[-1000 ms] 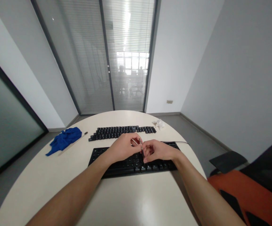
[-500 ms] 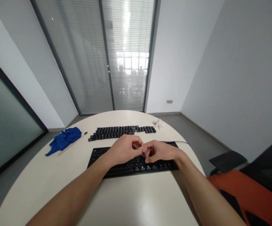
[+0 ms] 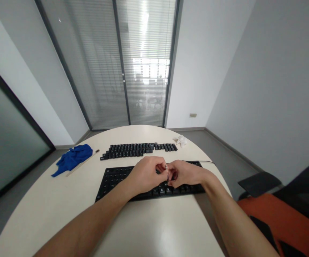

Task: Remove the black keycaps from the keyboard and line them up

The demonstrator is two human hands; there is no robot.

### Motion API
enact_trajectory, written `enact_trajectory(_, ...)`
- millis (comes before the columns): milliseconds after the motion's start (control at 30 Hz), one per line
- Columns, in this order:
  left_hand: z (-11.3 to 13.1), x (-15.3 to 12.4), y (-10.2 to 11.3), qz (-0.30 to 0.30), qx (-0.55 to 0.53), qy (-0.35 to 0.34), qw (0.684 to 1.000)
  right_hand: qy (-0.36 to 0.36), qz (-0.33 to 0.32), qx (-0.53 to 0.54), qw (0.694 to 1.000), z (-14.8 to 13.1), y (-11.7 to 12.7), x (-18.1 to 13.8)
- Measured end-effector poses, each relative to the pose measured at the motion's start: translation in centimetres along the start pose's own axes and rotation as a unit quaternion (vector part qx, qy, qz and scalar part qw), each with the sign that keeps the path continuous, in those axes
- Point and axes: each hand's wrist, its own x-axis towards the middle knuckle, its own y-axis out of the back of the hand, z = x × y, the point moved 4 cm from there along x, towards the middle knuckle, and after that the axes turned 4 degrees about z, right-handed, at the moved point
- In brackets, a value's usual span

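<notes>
My left hand (image 3: 150, 174) is closed in a pinch over the middle of a black keyboard (image 3: 114, 179). Fingertip to fingertip with it, my right hand (image 3: 185, 174) is pinched as well. A small silvery piece (image 3: 167, 168) shows between the two sets of fingers, too small to name. Part of the keyboard has no caps, with small stubs showing on the left side; its near row, by my hands, carries black keycaps. Both hands hide the keyboard's centre. Beyond it, loose black keycaps (image 3: 129, 150) lie set out in rows on the table.
A blue cloth (image 3: 75, 157) lies at the left of the round pale table (image 3: 154, 228), with a thin wooden-handled brush (image 3: 83, 163) beside it. Crumpled white tissue (image 3: 180, 140) rests at the far right. The keyboard's cable runs right. An orange chair (image 3: 280, 217) stands at the right.
Both hands have shifted slightly right and towards me, still pinched together. The keyboard has turned a little, its near left corner moving left.
</notes>
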Motion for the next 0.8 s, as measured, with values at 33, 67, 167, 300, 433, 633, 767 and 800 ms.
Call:
enact_trajectory(33, 0.1, 0.0, -0.1, 0.002, 0.007, -0.003, 1.000, 0.001, 0.000, -0.004, 1.000, 0.0, 0.1, -0.1)
enact_trajectory(67, 0.3, -0.1, -0.1, 0.003, 0.014, -0.006, 1.000, 0.001, 0.000, -0.007, 1.000, 0.0, 0.1, -0.2)
enact_trajectory(167, 0.6, 0.0, -0.4, 0.002, 0.028, -0.012, 1.000, -0.007, -0.002, -0.012, 1.000, 0.0, 0.3, -0.5)
enact_trajectory(300, 1.0, 0.1, -0.6, -0.002, 0.031, -0.013, 0.999, -0.018, -0.011, -0.013, 1.000, 0.2, 0.7, -0.6)
enact_trajectory(433, 1.2, 0.2, -0.9, 0.005, 0.022, -0.022, 0.999, -0.026, -0.019, 0.036, 0.999, 1.0, 1.5, -0.8)
enact_trajectory(633, 1.4, 0.2, -1.1, 0.006, 0.004, -0.025, 1.000, -0.058, 0.019, 0.054, 0.997, 3.2, 3.2, -1.1)
enact_trajectory(767, 1.7, 0.2, -1.0, 0.000, 0.000, -0.025, 1.000, -0.034, -0.007, 0.049, 0.998, 3.5, 2.9, -0.9)
enact_trajectory(800, 1.7, 0.3, -1.0, 0.002, 0.001, -0.026, 1.000, -0.034, -0.010, 0.051, 0.998, 3.5, 2.8, -0.8)
